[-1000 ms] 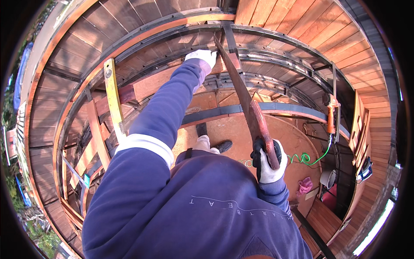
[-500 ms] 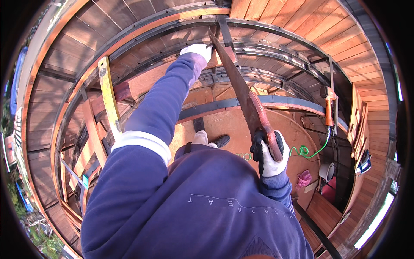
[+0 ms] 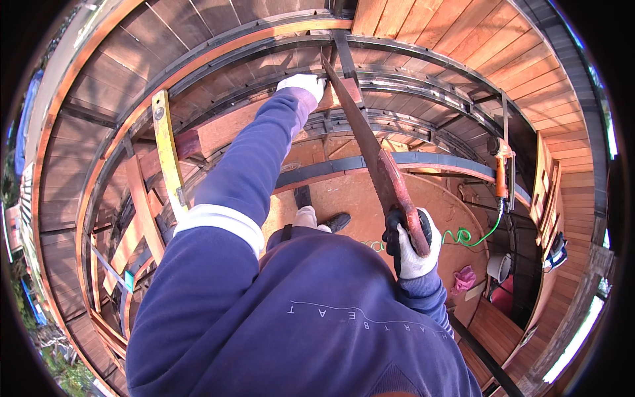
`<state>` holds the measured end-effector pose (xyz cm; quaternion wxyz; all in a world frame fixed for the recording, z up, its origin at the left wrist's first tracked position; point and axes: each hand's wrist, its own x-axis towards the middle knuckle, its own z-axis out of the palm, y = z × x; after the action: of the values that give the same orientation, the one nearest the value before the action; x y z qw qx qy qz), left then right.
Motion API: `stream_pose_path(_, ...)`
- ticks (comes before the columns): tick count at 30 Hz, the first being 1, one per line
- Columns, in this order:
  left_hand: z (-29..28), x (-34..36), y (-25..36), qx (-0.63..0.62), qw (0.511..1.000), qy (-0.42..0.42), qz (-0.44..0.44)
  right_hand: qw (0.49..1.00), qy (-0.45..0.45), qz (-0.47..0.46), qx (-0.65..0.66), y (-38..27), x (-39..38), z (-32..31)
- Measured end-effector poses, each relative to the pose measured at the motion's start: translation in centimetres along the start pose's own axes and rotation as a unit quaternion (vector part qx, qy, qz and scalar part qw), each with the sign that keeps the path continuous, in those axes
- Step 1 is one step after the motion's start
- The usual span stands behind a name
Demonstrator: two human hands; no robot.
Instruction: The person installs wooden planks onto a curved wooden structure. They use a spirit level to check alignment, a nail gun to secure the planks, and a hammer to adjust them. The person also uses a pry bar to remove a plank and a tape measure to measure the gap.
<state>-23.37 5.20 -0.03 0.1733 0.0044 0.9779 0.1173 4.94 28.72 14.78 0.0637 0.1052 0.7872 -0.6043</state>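
A handsaw (image 3: 362, 132) with a worn reddish wooden handle is in my right hand (image 3: 418, 246), which wears a white and black glove. Its toothed blade slants up and left, crossing near the far end of a reddish-brown wooden board (image 3: 228, 127). On that board, just left of the blade tip, lies my left hand (image 3: 301, 84) in a white glove. The fingers curl over the board's edge, partly hidden. My left forearm covers part of the board.
Dark curved metal rails (image 3: 423, 85) ring the work area. A yellow spirit level (image 3: 167, 142) leans at the left. An orange power tool (image 3: 501, 173) with a green cord hangs at the right. A white bucket (image 3: 499, 266) and a pink cloth (image 3: 464, 279) lie below.
My right hand and the saw have shifted slightly down toward me, the blade tip moving down with them. My left hand stays at almost the same place on the board.
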Motion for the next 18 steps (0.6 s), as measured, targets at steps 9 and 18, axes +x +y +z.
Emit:
stream_pose_path(9,0.6,-0.1,0.0,0.001,1.0,-0.009,-0.003,0.998,-0.028,0.042,0.027,-0.3,1.9,0.7)
stream_pose_path(18,0.2,0.5,0.0,-0.001,1.0,-0.027,-0.004,0.994,-0.03,0.068,0.084,-1.0,3.3,1.2)
